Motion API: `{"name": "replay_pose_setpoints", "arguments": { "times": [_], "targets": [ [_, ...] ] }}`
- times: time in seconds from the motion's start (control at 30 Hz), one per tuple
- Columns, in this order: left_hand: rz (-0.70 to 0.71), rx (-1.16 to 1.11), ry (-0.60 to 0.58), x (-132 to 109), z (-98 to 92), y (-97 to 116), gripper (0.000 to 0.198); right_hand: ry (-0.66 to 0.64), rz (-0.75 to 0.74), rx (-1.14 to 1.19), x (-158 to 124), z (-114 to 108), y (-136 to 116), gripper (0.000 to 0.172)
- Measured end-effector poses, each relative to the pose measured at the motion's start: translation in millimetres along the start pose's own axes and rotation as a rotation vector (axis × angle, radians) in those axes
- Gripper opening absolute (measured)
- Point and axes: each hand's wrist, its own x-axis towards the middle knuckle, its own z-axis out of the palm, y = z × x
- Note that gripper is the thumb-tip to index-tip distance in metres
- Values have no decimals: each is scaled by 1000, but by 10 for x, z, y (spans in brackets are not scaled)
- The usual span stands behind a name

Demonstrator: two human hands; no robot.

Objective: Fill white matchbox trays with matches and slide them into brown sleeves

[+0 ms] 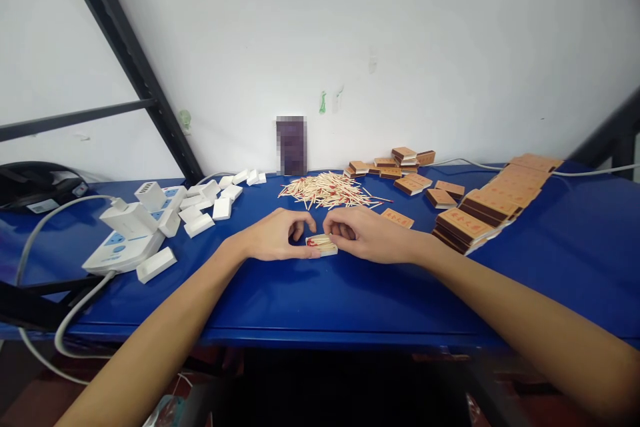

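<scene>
A small white matchbox tray (327, 253) holding red-tipped matches (316, 242) sits on the blue tabletop before me. My left hand (273, 235) curves round its left end, thumb along the near side and fingers bent at the far side. My right hand (367, 235) is closed at the tray's right end, thumb and forefinger drawn together over the matches; whether a match is between them is hidden. Just beyond lies a heap of loose matches (333, 190). An orange matchbox sleeve (399, 217) lies behind my right wrist.
White empty trays (223, 208) lie to the left, beside a power strip (125, 250) with plugged chargers and cables. Orange matchboxes (413, 183) are scattered at the back right; a long row of stacked matchboxes (465, 223) stands at right. A dark pixelated panel (292, 147) leans on the wall.
</scene>
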Motion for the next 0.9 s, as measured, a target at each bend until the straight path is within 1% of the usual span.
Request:
{"name": "replay_pose_setpoints", "arguments": {
  "times": [0.07, 0.23, 0.4, 0.47, 0.53, 0.57, 0.63, 0.67, 0.7, 0.77, 0.83, 0.9],
  "targets": [
    [7, 16, 9, 0, 15, 35, 44, 3, 11, 34, 1, 3, 1, 9],
    [38, 139, 43, 14, 47, 73, 33, 21, -17, 67, -1, 35, -1, 9],
    [90, 257, 96, 25, 61, 50, 38, 26, -31, 40, 35, 79, 16, 6],
    [107, 289, 127, 28, 63, 39, 36, 53, -39, -44, 49, 42, 26, 6],
    [103, 300, 149, 33, 63, 26, 30, 125, -2, -192, 37, -52, 36, 13],
    [98, 302, 157, 35, 62, 19, 28, 181, 49, -289, 14, -117, 43, 17],
    [94, 299, 167, 40, 62, 5, 24, 265, 206, -499, -63, -263, 60, 22],
    [93, 296, 170, 42, 63, -1, 23, 251, 305, -590, -112, -333, 70, 23],
    [93, 292, 173, 44, 65, -6, 23, 178, 404, -654, -163, -395, 83, 24],
    [100, 280, 176, 46, 69, -12, 25, -10, 576, -711, -248, -482, 106, 27],
    [113, 267, 169, 50, 77, -18, 27, -162, 643, -688, -282, -508, 114, 22],
    [123, 255, 168, 54, 85, -26, 28, -235, 609, -616, -264, -476, 94, 17]
  ]
}}
